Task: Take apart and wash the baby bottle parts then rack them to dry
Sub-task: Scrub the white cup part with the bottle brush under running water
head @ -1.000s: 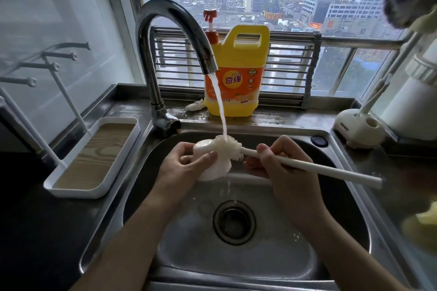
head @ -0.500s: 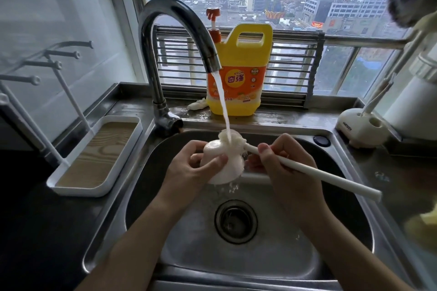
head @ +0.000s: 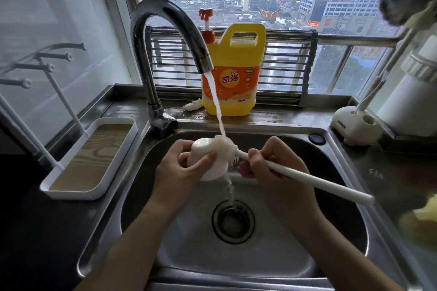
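White plastic bottle cap (head: 208,160) is gripped in the left hand (head: 177,172) over the sink (head: 283,255), under the running tap (head: 165,19). The brush (head: 307,181) is pinched by the right hand (head: 272,168), bristles against the cap. Compared with half a second ago, the cap is tipped further left.

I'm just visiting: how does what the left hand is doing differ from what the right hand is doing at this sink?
The left hand wraps round a white bottle part; the right hand grips the brush by its handle, near the bristles. The left hand's part sits under the water stream; the right hand is beside it. Both are over the sink, each holding something.
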